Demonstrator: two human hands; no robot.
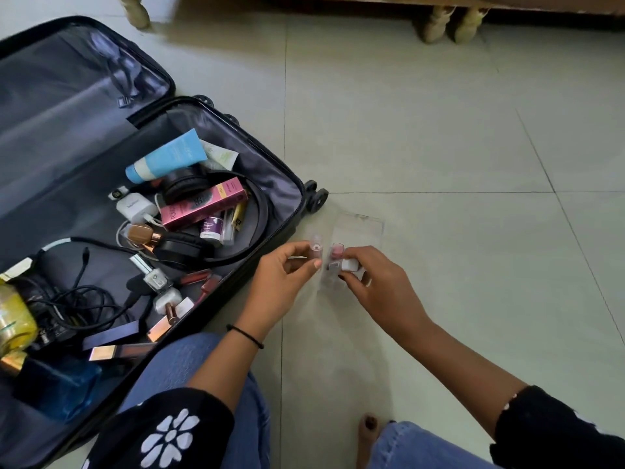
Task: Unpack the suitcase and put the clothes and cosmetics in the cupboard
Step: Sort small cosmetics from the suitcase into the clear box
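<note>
Many cosmetics (203, 204) in open suitcase (275, 182)

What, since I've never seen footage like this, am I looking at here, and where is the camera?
There is no machine: these are a person's two bare hands. The single picture comes from a camera worn on the head, looking down at a tiled floor. An open suitcase lies on the left, holding a blue tube, a pink box, headphones, a charger and cables. The left hand pinches a small clear tube with a pink end. The right hand has its fingers curled round a white-capped piece. A clear plastic packet shows just beyond the hands; blur hides whether either hand holds it.
</note>
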